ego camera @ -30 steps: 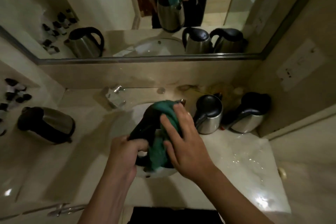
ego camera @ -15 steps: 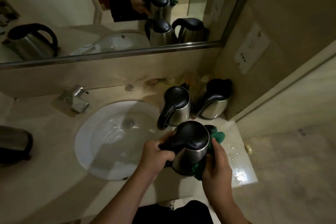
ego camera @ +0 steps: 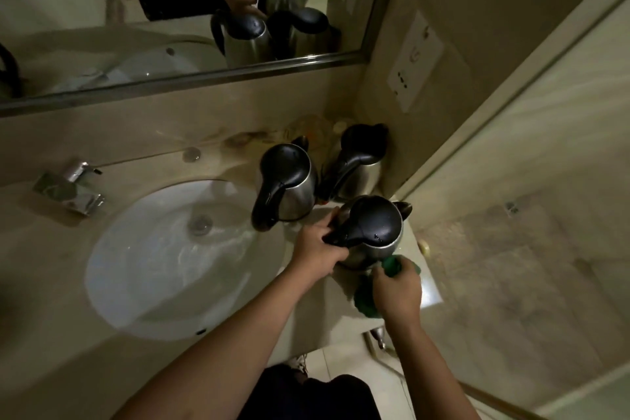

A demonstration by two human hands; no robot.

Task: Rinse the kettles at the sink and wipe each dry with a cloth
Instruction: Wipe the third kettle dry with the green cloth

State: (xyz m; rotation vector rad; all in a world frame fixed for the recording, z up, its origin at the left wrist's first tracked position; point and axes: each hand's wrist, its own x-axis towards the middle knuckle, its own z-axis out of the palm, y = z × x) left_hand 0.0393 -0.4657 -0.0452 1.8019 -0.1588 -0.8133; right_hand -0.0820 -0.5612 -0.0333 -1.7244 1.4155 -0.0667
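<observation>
Left hand (ego camera: 315, 249) grips handle of kettle (ego camera: 373, 232), upright at right end of table (ego camera: 341, 314). Right hand (ego camera: 397, 286) clutches green cloth (ego camera: 364, 298) just below kettle base. Two more kettles (ego camera: 288, 181) (ego camera: 359, 160) stand behind. Sink (ego camera: 170, 259) to left.

The room I work in is dim and yellowish, my arms in shadow, with glare only on the wet counter (ego camera: 431, 293) and white basin (ego camera: 143, 269), soft blur throughout, and the mirror (ego camera: 102, 54) frame bowed by the wide lens.
</observation>
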